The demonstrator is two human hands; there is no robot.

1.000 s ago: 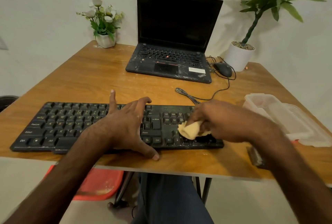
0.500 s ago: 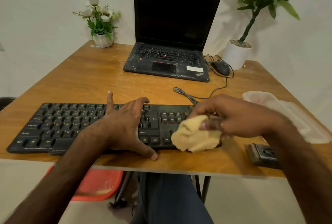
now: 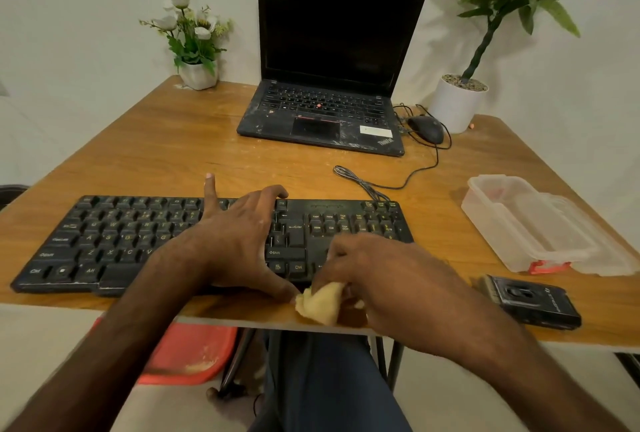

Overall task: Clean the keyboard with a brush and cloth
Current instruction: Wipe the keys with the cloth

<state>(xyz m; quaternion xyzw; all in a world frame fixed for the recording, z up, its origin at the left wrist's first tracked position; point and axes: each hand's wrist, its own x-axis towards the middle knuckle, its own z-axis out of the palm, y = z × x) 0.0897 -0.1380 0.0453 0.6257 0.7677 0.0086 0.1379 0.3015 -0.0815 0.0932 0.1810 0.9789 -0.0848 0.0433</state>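
A black keyboard (image 3: 114, 241) lies along the near edge of the wooden table (image 3: 166, 154). My left hand (image 3: 239, 241) rests spread on its middle, fingers over the top row and thumb at the front edge. My right hand (image 3: 377, 275) grips a bunched yellow cloth (image 3: 320, 303) at the keyboard's front right edge, on the table's near edge. A dark brush-like tool (image 3: 526, 301) lies on the table right of my right hand.
An open black laptop (image 3: 322, 112) stands at the back, a wired mouse (image 3: 426, 128) to its right. A clear plastic container (image 3: 533, 223) sits at right. A flower pot (image 3: 197, 74) and a white plant pot (image 3: 457, 102) stand at the back corners. A red stool (image 3: 187, 355) stands below.
My right hand has drawn the cloth down from the keyboard's right-hand keys to its front edge. My left hand has stayed in place on the keyboard.
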